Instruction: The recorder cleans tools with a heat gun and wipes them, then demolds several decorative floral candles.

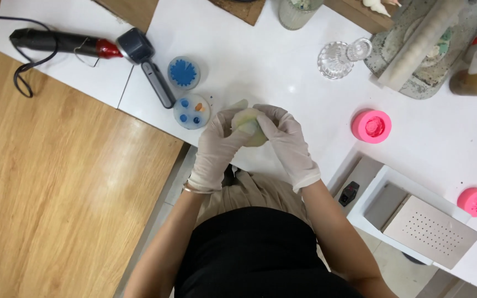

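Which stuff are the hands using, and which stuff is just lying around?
In use:
- left hand
- right hand
- pale yellow-green mould, held by both hands

Lying about:
- heat gun
- two pink moulds
- two clear discs with blue shapes
- glass stopper bottle

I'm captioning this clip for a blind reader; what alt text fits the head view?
Two white-gloved hands, left hand and right hand, hold a pale yellowish mould over a white table. Two clear round moulds with blue pieces and a heat gun lie to the left, two pink moulds to the right.
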